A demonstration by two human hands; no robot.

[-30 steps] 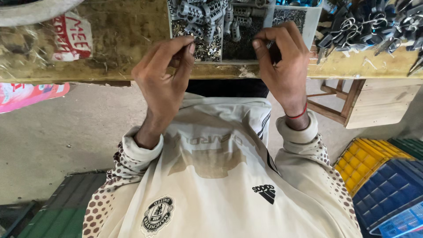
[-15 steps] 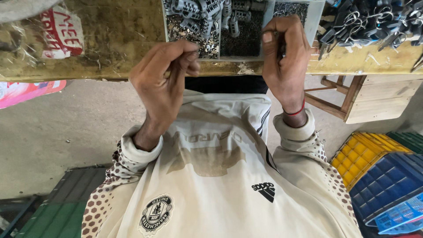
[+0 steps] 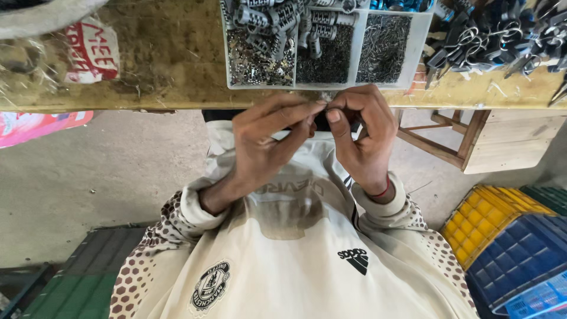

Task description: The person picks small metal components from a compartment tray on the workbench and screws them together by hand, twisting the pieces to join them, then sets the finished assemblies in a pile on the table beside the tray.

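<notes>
Pinching a tiny piece (image 3: 322,107) between the tips of both hands, just below the front edge of the wooden bench (image 3: 171,59) and just above the chest. Holding it with the left hand (image 3: 266,142), fingers bent in and thumb pressed to the first finger, nearly closed. Meeting it with the right hand (image 3: 363,139), also curled tight, thumb tip and finger tip squeezed on the same spot, a red thread round the wrist. Hiding most of the tiny piece under the fingertips, so too small to tell its shape or colour.

Looking like something very light, hard and small, going by the little metal bits nearby. Probably smooth and easy to drop, and easy to lose on the grey floor (image 3: 118,171) below. Best gripped by its sides with only the finger tips, not the whole hand, and kept close over the bench or the lap. Needing a soft squeeze, not a strong one.

Sitting just past the hands, on the bench: a pale tray (image 3: 419,41) with three boxes, shiny little bits in the left one, dark bits with grey metal parts on top in the middle one, thin dark pins in the right one. Lying further right, a pile of dark tools (image 3: 496,35) with looped handles. Down at the right, a yellow crate (image 3: 484,218) touching a blue crate (image 3: 525,260).
</notes>
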